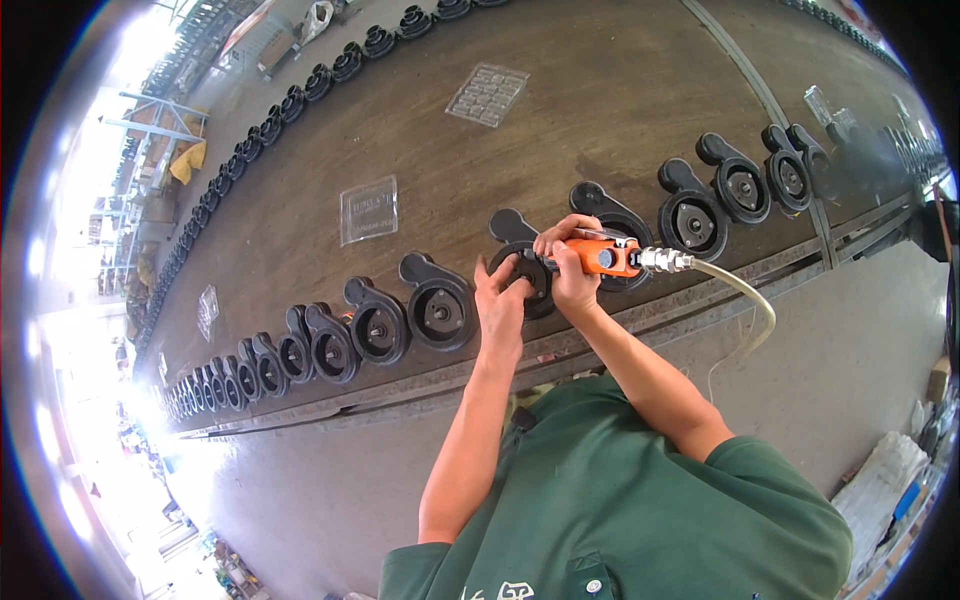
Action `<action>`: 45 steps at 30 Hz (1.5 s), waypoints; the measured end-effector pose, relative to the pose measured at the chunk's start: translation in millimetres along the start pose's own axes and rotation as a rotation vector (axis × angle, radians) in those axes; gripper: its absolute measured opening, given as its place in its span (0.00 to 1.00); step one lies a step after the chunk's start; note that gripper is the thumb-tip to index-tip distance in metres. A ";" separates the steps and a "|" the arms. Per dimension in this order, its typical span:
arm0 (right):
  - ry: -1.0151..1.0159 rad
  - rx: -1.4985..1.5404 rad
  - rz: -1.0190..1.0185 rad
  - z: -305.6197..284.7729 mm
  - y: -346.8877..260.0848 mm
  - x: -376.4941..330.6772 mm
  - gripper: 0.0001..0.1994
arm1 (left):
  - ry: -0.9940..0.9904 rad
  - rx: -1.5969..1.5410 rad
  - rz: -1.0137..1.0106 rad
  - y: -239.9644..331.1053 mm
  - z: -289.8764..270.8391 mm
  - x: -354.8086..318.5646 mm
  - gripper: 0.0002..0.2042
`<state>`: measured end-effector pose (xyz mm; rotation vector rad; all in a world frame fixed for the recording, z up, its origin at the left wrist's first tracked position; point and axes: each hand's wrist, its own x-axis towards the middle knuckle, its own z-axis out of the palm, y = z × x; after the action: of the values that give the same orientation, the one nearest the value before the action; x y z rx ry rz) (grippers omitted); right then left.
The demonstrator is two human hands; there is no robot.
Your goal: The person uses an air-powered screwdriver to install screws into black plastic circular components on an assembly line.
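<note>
Two bare hands meet over one black, matte, ladle-shaped housing (536, 278), a round dish with a rounded lobe, which lies in the near row on a broad, brown, scuffed tabletop (420, 140). The right hand (572, 265) is wrapped firmly around a glossy, orange-cased hand tool (607, 257) at the right side of that housing; the tool's tip points toward the dish, but I cannot tell whether it touches. Behind the tool's body come a ribbed, silver metal coupling (665, 260) and a pale, flexible hose (768, 315), which curves down to the right of the housing. The left hand (503, 295) reaches over the left part of the dish with fingers bent and spread; whether they pinch anything small I cannot tell. Just left of the housing stands a like-shaped black neighbour (437, 313), its dish open and a metal stub at its centre; another black unit with a grey round plate (695, 222) lies to the right, past the tool. On the body side of the housing, a straight, worn metal edge rail (700, 288) borders the smooth grey floor (330, 480). Beyond the housing, a wide brown stretch runs to a far row of black units (346, 63), interrupted by a thin, transparent, rectangular plastic tray (369, 211) and a similar moulded sheet (488, 95) farther off.
</note>
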<state>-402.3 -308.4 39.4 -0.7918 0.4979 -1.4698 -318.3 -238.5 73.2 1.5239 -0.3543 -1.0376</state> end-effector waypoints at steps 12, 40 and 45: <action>-0.044 -0.074 0.008 0.3 -13.8 -15.4 0.11 | 0.195 0.507 0.340 -34.7 -0.5 0.0 0.10; -0.153 0.213 0.022 13.3 -73.8 0.0 0.13 | 0.001 0.741 0.815 -12.3 -27.6 -3.3 0.07; -0.121 0.204 0.033 5.5 -66.0 -2.3 0.13 | -0.008 0.740 0.816 -10.3 -25.2 -8.0 0.07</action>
<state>-443.3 -300.3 90.8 -0.7022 0.2636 -1.4069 -306.8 -214.0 64.6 1.7462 -1.3443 -0.2473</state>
